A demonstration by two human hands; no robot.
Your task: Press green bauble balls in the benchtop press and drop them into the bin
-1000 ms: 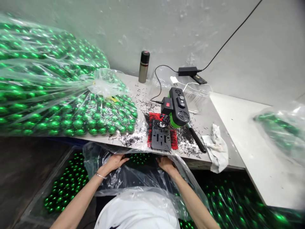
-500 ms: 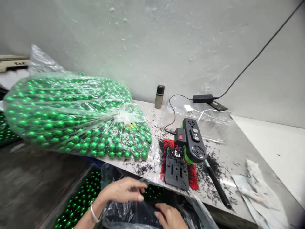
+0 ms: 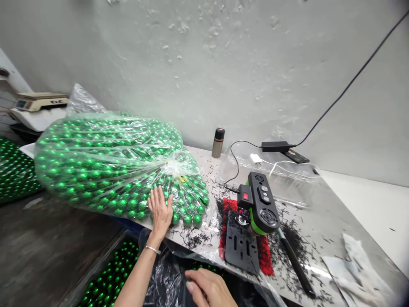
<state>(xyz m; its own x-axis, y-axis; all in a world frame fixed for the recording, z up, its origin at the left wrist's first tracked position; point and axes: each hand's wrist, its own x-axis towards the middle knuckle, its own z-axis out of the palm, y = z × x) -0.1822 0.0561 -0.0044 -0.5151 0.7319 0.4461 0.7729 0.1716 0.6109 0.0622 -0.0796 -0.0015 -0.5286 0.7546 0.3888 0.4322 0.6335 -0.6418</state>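
My left hand (image 3: 159,211), with a bracelet at the wrist, lies spread and flat against the front of a big clear plastic bag (image 3: 105,157) full of shiny green balls. Below the table edge hovers my right hand (image 3: 209,288), its fingers loosely bent and nothing visible between them. Under both arms is a container lined with dark plastic (image 3: 168,273), with small green balls (image 3: 110,266) showing to the left. A black device with green sides (image 3: 263,202) stands on a slotted black plate (image 3: 242,243) over a red mat, right of the bag.
Small black slivers are scattered over the table (image 3: 204,164). A black-handled tool (image 3: 297,266) lies beside the device, with crumpled white cloth (image 3: 361,268) to its right. At the back stand a bottle (image 3: 218,143) and a black power adapter (image 3: 275,146). A scale (image 3: 41,102) is far left.
My left hand has moved from above the dark-lined container up onto the bag of green balls, opening flat. My right hand has shifted slightly left. The view has tilted and turned a little left.
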